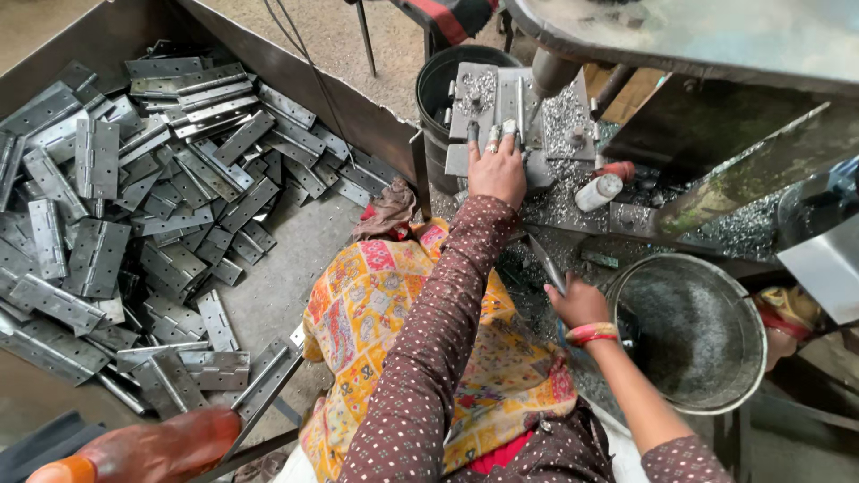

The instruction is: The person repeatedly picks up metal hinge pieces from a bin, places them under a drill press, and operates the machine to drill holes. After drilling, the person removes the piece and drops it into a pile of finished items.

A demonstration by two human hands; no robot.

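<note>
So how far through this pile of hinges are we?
Done: cannot tell; no finished stack shows. In hand: the left hand holds a hinge on the press fixture, and the right hand grips a lever. Left: a large heap of hinges fills the tray.

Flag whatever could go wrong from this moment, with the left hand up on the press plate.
1. The left hand has its fingertips on a metal piece right beside the press ram; they could be pinched if it comes down.
2. Metal shavings lie around the bed and could cut bare skin.
3. The right hand grips a thin lever close to the bucket; a slip could knock it.
</note>
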